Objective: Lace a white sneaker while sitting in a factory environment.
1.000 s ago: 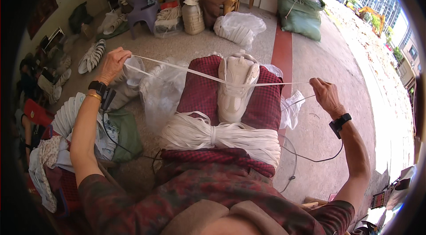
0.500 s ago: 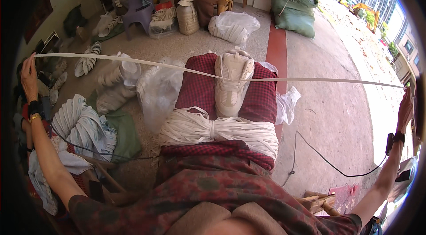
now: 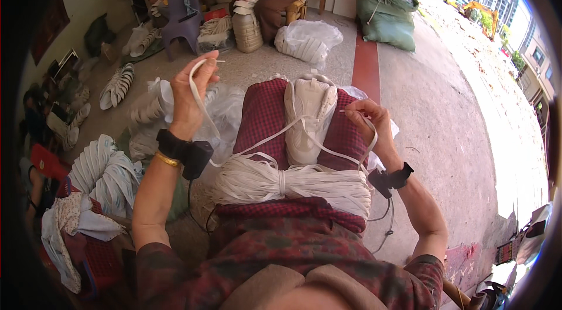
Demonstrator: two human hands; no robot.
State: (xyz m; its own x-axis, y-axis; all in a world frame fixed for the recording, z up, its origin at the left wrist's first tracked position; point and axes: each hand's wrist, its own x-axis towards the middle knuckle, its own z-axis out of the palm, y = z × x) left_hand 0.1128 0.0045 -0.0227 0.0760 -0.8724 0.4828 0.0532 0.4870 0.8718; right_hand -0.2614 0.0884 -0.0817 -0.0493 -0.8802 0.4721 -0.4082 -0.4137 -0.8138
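Note:
A cream shoe upper [image 3: 305, 140] rests on my lap, toe towards me, over red-and-black checked cloth [image 3: 257, 117]. One long off-white shoelace [image 3: 266, 141] runs across the upper's front, its two halves hanging slack to either side. My left hand [image 3: 193, 90] pinches the lace near one end, whose thin tip pokes out past the fingers. In my right hand [image 3: 372, 126], the other end is pinched, with its tip pointing left towards the upper. Nearer my waist lies a thick bundle of white laces [image 3: 281, 181], tied round its middle.
Stacked shoe uppers [image 3: 102, 164] lie on the left, near clear plastic bags [image 3: 219, 111]. Two people sit at the back, beside a purple chair [image 3: 180, 26]. A green sack [image 3: 386, 17] stands far right. Black cables [image 3: 193, 210] hang from my wrist devices.
Both hands have come inward from wide apart, still holding the lace ends. The lace, stretched nearly straight before, now sags and loops over the upper.

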